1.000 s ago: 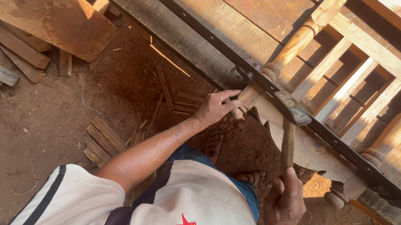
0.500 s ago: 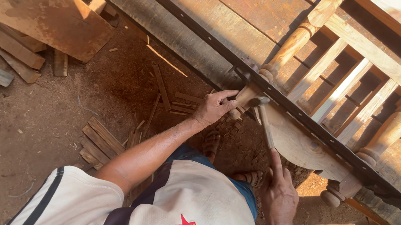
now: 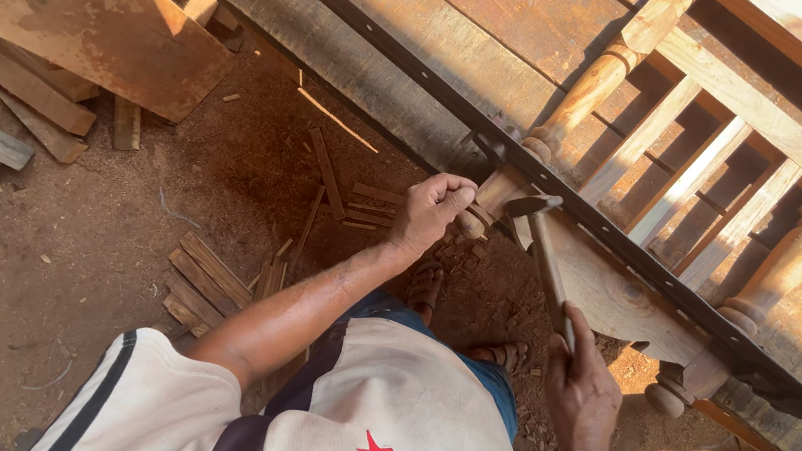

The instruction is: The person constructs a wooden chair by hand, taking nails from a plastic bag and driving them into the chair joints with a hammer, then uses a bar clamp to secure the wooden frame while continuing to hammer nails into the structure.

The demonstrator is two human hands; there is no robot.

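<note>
Swung the hammer point(image 3: 546, 262) down from upright a second ago; head now right beside the left grip point(image 3: 435, 209). Right grip point(image 3: 584, 387) wrapped tight round the handle. Left fist pinched shut on something small at the leg point(image 3: 495, 191), couldn't tell what. Looked mid-strike.

The object gripped in the left hand point(image 3: 435, 207) is being hidden by the closed fingers. The hammer point(image 3: 546, 257) handle's lower end is being covered by the right hand point(image 3: 582, 389). The bar clamp point(image 3: 566, 189) is being cut off at the frame edge.
</note>
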